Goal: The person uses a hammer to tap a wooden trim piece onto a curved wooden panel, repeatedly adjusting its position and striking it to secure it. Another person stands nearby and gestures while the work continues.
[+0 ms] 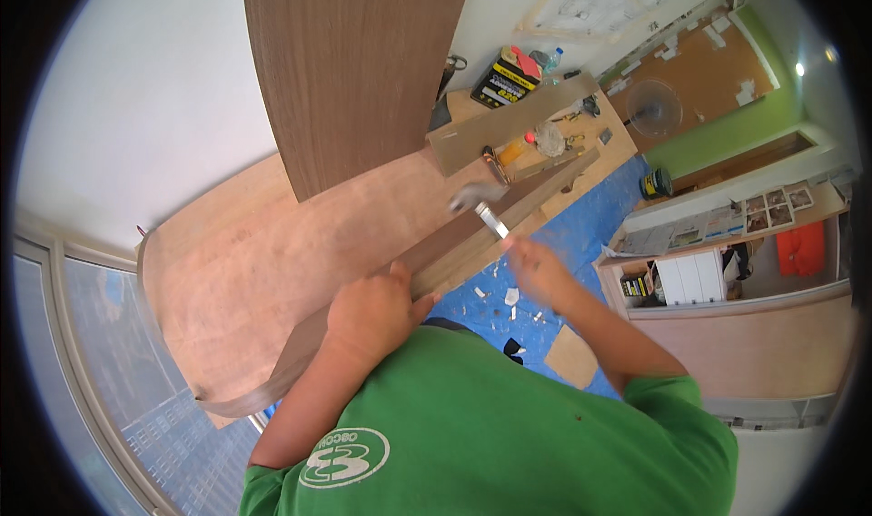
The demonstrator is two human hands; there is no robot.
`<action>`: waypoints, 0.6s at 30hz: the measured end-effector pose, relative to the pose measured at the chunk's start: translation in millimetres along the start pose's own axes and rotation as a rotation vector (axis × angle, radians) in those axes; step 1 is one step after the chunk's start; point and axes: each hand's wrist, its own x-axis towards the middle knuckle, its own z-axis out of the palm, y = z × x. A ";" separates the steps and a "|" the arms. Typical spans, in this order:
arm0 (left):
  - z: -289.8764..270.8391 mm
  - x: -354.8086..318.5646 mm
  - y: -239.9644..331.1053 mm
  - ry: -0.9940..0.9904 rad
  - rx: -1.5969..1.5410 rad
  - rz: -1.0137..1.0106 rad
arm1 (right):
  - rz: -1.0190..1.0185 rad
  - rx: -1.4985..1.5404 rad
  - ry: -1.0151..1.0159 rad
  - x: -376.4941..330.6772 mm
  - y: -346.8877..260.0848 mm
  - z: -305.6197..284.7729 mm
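In the head view, looking down, the 2 hands are apart: the right hand [538, 269], blurred, is closed around the handle of a silver-headed claw hammer [491, 219], which appears raised near a long, narrow, dark-brown wood-grain board [434, 248]. The left hand [371, 312] rests on that board, which lies along the near side of a broad, pinkish-tan plywood worktop [272, 243]; whether its fingers clamp or merely press, I cannot tell. The hammer should feel rigid and head-heavy, best held low on its handle; the board looks stiff and smooth, probably awkwardly long, best steadied by its edges. A tall brown wood-grain panel [354, 71] blocks part of the far side. Toward the right, a flat tan board [509, 125] and a red-capped orange bottle [514, 149] crowd the worktop; a blue floor sheet [586, 234] lies below.
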 end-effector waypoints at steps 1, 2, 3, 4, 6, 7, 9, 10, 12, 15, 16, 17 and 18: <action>-0.9 0.7 -1.0 0.012 -0.009 0.006 | 0.049 -0.033 -0.099 -8.0 -7.1 6.6; -1.0 0.9 -1.6 0.003 -0.010 0.004 | 0.011 -0.078 -0.091 -13.1 -10.5 9.5; -1.5 1.8 -2.5 -0.009 -0.004 -0.006 | -0.023 -0.102 -0.100 -15.1 -11.3 10.1; -1.7 2.8 -3.3 0.006 -0.012 0.002 | -0.112 -0.087 -0.127 -13.8 -9.4 7.9; -2.4 3.7 -4.9 -0.002 0.005 -0.014 | -0.007 -0.179 0.018 4.1 6.4 -12.5; -3.1 4.7 -5.9 0.003 0.008 -0.003 | 0.002 -0.187 0.069 20.2 18.3 -29.2; -4.2 6.0 -7.4 -0.012 0.044 -0.010 | 0.056 -0.338 0.148 51.2 44.9 -70.3; -5.3 7.1 -8.8 -0.010 0.022 -0.011 | 0.099 -0.330 0.201 66.7 56.8 -88.9; -5.4 7.1 -9.9 0.012 -0.002 -0.010 | 0.171 -0.328 0.290 89.9 74.6 -125.3; -2.7 5.8 -8.7 0.009 0.005 -0.005 | 0.298 -0.314 0.345 118.3 80.0 -161.3; -1.7 5.3 -8.8 0.020 0.000 0.004 | 0.372 -0.289 0.370 120.0 79.6 -167.5; -0.3 4.7 -8.4 0.020 0.004 0.007 | 0.372 -0.266 0.356 118.0 78.3 -168.0; 0.4 4.5 -8.6 0.020 0.006 0.007 | 0.391 -0.227 0.355 115.2 74.6 -163.5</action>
